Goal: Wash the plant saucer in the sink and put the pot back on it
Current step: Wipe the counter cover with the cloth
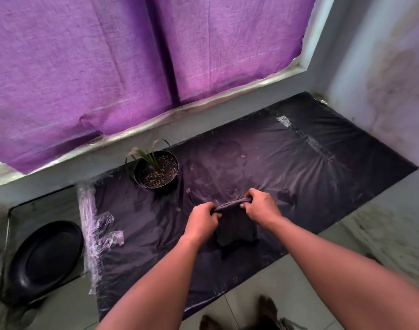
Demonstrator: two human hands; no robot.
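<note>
From the head camera, you are looking down at your 2 hands over a dark plastic sheet (299, 163) that is covering the counter. Your left hand (202, 221) is curling its fingers round the left end of a dark cloth (237, 227), and your right hand (259, 206) is pinching the right end of it, so both hands are gripping the same cloth. The top edge of the cloth is running as a rolled band between your hands, while the rest is hanging down toward the near side and lying against the sheet.

The pot (157, 171), black and round with a small green plant and loose bits on its soil, is standing upright on the sheet to the far left of your hands, well apart from them and close to the window ledge. The saucer (45, 260), a black round dish, is lying in the sink (23, 206) at the near left, beside the left edge of the sheet. Purple curtains (108, 67) are hanging across the far side, above the ledge.
</note>
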